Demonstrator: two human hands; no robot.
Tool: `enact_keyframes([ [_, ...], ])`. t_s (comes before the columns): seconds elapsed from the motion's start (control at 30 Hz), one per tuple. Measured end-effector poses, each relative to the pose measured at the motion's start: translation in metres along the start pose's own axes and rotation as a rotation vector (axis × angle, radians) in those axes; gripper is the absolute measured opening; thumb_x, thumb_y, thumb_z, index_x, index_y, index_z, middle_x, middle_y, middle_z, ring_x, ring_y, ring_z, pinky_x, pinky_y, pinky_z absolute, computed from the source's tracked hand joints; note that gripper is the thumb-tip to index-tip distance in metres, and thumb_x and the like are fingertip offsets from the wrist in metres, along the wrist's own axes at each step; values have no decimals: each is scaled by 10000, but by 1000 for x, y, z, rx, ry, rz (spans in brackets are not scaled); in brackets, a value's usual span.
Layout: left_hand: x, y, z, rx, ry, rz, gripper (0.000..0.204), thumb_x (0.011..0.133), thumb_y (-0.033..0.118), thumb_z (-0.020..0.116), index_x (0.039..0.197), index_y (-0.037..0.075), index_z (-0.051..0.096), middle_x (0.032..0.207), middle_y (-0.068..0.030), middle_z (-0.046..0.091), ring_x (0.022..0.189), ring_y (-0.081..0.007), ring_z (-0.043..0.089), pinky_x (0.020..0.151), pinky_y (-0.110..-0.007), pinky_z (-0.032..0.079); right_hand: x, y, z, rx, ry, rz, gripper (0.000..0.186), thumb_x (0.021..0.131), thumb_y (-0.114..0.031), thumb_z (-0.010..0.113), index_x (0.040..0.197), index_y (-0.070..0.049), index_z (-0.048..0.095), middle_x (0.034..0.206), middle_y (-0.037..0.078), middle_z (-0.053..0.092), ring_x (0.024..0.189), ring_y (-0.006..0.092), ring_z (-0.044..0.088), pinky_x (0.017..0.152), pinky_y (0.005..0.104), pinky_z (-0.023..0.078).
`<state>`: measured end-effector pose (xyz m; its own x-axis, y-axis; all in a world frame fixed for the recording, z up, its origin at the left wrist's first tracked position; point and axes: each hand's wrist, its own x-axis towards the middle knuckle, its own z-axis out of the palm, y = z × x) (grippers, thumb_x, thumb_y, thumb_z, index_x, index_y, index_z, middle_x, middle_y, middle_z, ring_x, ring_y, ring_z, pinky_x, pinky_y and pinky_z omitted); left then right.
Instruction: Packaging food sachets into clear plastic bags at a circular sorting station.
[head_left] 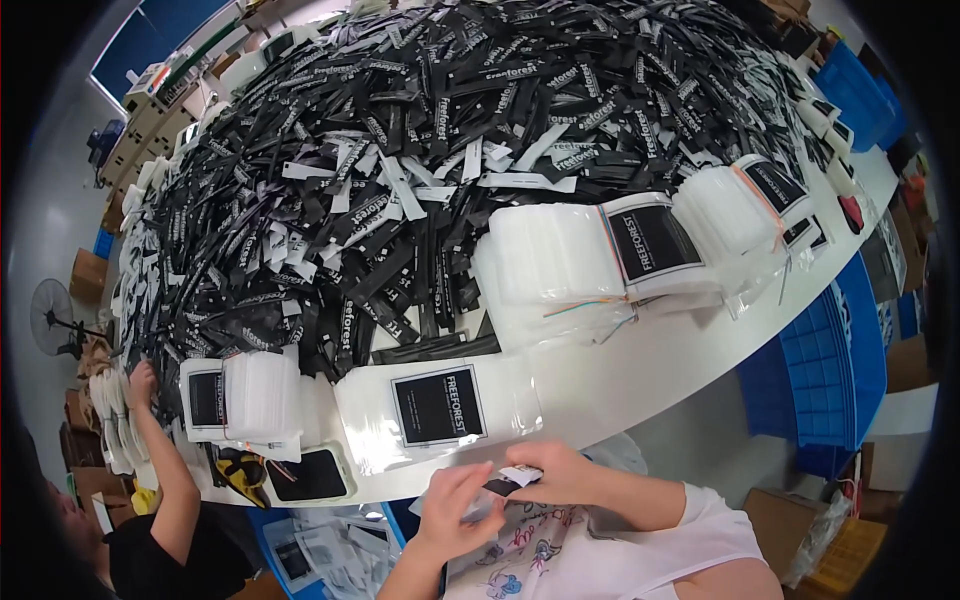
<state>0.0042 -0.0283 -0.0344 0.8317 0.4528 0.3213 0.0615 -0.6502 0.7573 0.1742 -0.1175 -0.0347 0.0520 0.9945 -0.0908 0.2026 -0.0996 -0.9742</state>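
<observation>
Close to my body, at the table's near edge, my right hand (553, 473) is closed on a narrow black-and-white packet (514, 481). My left hand (455, 512) is beside the packet's left end, its thumb and fingers apart. Something pale and translucent shows between those fingers, too unclear to name. Just beyond both hands, a clear plastic bag with a black label (437, 405) lies flat on the white table (640, 385). A huge heap of narrow black packets (400, 130) with white lettering, some turned white side up, covers much of the tabletop.
Banded stacks of clear bags (555, 265) stand right of centre, with another stack (262, 395) at left. Yellow-handled scissors (240, 472) and a phone (307, 475) lie near the front edge. Blue crates (815, 370) stand at right. A co-worker's arm (165, 465) reaches in at left.
</observation>
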Motion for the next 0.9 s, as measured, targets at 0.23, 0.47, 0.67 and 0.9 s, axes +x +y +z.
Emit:
enact_keyframes([
  [0.23, 14, 3, -12, 316, -90, -178, 866, 544, 271, 747, 1246, -41, 348, 1149, -165, 455, 991, -295, 448, 803, -378, 338, 1, -5, -23, 909, 451, -341, 390, 845, -426, 482, 846, -36, 469, 707, 98, 487, 614, 179, 483, 591, 300, 430],
  [0.47, 23, -6, 3, 264, 101, -66, 1075, 512, 421, 755, 1273, -96, 197, 1227, -214, 375, 1038, -314, 395, 792, -414, 295, 11, -59, -9, 225, 30, -312, 349, 932, -238, 319, 1046, 36, 503, 1076, 188, 557, 1016, 322, 525, 920, 425, 369],
  [0.67, 15, 1, 11, 133, 47, 74, 1078, 501, 373, 757, 1283, -85, 174, 1202, -216, 378, 1003, -315, 420, 779, -399, 303, 21, -55, -12, 365, 52, -129, 431, 925, -260, 288, 1133, 60, 489, 1202, 193, 472, 1188, 308, 369, 990, 422, 273],
  [0.9, 21, 3, 14, -65, 157, 0, 1128, 487, 382, 759, 1300, -83, 129, 1178, -206, 382, 1009, -332, 411, 797, -412, 297, 27, -48, -8, 7, -14, -231, 440, 897, -181, 389, 1260, 62, 338, 1290, 196, 370, 1184, 248, 354, 979, 363, 286],
])
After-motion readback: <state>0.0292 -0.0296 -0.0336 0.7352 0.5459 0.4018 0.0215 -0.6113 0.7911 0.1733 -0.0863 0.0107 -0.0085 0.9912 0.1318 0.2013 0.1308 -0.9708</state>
